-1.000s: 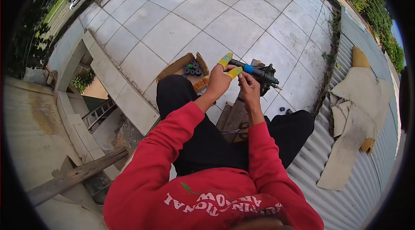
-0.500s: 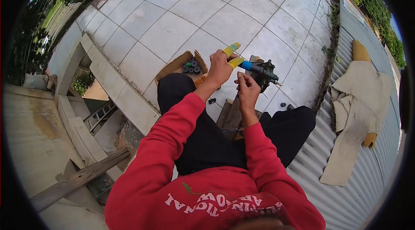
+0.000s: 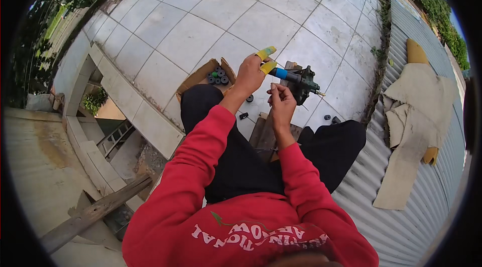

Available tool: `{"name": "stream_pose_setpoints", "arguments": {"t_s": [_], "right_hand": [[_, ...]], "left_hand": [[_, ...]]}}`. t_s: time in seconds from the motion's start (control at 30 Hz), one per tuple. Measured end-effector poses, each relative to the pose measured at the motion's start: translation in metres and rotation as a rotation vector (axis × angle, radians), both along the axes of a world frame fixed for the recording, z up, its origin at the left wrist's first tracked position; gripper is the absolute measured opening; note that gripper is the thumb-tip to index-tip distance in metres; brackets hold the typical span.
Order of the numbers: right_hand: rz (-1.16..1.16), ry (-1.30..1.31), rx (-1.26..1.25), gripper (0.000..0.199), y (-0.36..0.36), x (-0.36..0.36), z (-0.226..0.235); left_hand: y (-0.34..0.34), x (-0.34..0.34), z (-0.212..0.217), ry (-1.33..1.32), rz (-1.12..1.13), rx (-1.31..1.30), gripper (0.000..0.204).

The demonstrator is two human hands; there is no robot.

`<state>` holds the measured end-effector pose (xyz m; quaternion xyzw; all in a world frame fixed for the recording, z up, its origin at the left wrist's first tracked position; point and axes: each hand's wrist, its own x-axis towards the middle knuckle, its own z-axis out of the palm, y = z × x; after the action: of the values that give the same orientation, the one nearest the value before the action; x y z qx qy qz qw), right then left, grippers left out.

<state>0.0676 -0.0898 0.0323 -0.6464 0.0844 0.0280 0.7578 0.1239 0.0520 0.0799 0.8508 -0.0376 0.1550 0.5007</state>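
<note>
Yellow wraps cover two fingers of my left hand (image 3: 253,72). It is closed at the near-left end of a black rod (image 3: 292,76) with a blue band round it; the thumb side is hidden. The rod's far end sits in a dark green metal vise-like clamp (image 3: 309,84) with a small brass-coloured tip on its right. Just below the band, my right hand (image 3: 282,107) is closed in a pinch, thumb against forefinger. A thin, pale strand seems to rise from that pinch, too fine to name. Under the clamp stands a wooden block (image 3: 266,136), between my legs.
Left of the clamp, a cardboard box (image 3: 193,77) holds several black rollers (image 3: 219,77). Small black pieces (image 3: 244,116) lie on the pale tiles, more by my right knee (image 3: 335,119). Beige cloth (image 3: 416,111) drapes over corrugated metal sheeting (image 3: 361,186). A ledge drops off at left.
My left hand has drawn slightly left along the rod, baring black beyond the blue band. My right hand has shifted a little left and down, still pinched. The view has tilted slightly.
</note>
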Motion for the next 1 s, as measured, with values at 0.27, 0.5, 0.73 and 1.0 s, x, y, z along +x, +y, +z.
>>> {"name": "stream_pose_setpoints", "arguments": {"t_s": [0.27, 0.5, 0.73, 1.0], "right_hand": [[0.002, 0.052, 0.033, 0.020, 0.005, 0.010, -0.007], [0.020, -0.047, -0.016, 0.021, 0.001, 0.000, -0.006], [0.112, 0.001, -0.082, 0.020, 0.000, -0.009, 0.005], [0.048, -0.214, -0.099, 0.017, 0.001, 0.007, 0.031]], "left_hand": [[-0.002, 0.005, -0.001, 0.036, -0.149, 0.006, 0.043], [0.003, 0.001, 0.006, 0.047, -0.117, 0.056, 0.047], [0.001, -0.001, 0.011, 0.201, -0.124, -0.178, 0.050], [0.000, 0.001, 0.011, 0.181, -0.097, -0.148, 0.050]]}}
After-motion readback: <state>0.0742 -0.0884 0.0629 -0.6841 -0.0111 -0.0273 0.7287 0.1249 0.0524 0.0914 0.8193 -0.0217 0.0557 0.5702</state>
